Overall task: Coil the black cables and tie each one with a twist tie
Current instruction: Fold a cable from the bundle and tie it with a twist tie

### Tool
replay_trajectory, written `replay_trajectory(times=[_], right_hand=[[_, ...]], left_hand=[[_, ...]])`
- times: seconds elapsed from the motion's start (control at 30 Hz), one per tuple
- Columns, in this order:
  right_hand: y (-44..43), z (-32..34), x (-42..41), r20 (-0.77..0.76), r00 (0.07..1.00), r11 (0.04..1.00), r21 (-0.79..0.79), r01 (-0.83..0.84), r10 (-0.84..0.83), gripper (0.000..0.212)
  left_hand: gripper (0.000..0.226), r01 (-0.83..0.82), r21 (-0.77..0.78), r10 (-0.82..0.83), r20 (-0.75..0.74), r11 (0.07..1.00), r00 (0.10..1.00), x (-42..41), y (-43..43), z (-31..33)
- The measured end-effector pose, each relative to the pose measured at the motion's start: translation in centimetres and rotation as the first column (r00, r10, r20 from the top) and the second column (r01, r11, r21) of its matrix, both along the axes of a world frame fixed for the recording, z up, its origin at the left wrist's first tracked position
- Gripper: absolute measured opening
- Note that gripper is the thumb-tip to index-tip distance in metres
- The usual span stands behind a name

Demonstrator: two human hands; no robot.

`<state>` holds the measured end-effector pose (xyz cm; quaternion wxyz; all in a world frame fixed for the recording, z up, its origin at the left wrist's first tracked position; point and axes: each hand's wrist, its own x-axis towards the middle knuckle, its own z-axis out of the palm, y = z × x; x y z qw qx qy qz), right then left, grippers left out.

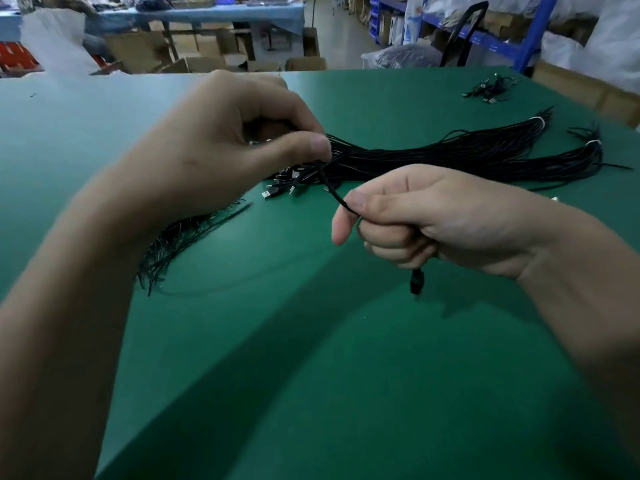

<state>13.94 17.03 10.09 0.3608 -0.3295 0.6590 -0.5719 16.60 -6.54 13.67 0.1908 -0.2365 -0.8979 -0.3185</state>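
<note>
Step in hand, as I judge it: starting a coil. One black cable (pixel 331 189) spans both hands, no loop formed yet.

Left hand (pixel 242 140): raised over the plug end of the cable bundle (pixel 450 157), thumb and fingers pinching the cable.

Right hand (pixel 415 216): on the near side of the bundle, fist curled round the same cable, plug (pixel 416 282) dangling below.

Next calls for winding even loops, then a tie from the twist ties (pixel 183 237) left of the bundle.

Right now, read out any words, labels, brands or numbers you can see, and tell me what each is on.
No text here can be read.
On the white pack beside the blue rack: blue print, too blurred to read.
On the cardboard boxes in the background: no legible marks.
On the black cable, the cable bundles and the green table: no print visible.
</note>
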Motion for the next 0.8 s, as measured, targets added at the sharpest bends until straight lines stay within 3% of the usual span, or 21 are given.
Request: replay_trajectory(times=[0.1, 0.4, 0.53, 0.67, 0.8], right_hand=[[0.0, 0.0, 0.0, 0.059, 0.997, 0.999, -0.014, 0.041, -0.04, 0.038], [-0.2, 1.2, 0.7, 0.239, 0.97, 0.971, -0.239, 0.029, 0.03, 0.03], [-0.5, 1.9, 0.5, 0.302, 0.951, 0.901, -0.393, 0.183, -0.061, 0.031], [-0.1, 2.0, -0.4, 0.429, 0.868, 0.783, -0.437, 0.442, -0.251, 0.033], [0.1, 1.2, -1.2, 0.368, 0.847, 0.74, -0.428, 0.52, -0.383, 0.031]], left_hand=[[0.023, -0.021, -0.023, 0.019, -0.055, 1.0, 0.998, 0.1, 0.7, -0.2], [0.027, -0.001, 0.317, -0.01, 0.034, 0.949, 0.999, -1.7, 3.1, -3.8], [0.04, -0.023, 0.454, -0.052, 0.154, 0.891, 0.987, -1.7, 6.1, -6.6], [0.023, -0.029, 0.275, -0.008, 0.134, 0.961, 0.991, -1.0, 8.1, -8.0], [0.026, 0.021, 0.058, -0.03, 0.163, 0.998, 0.986, -0.3, 9.0, -7.3]])
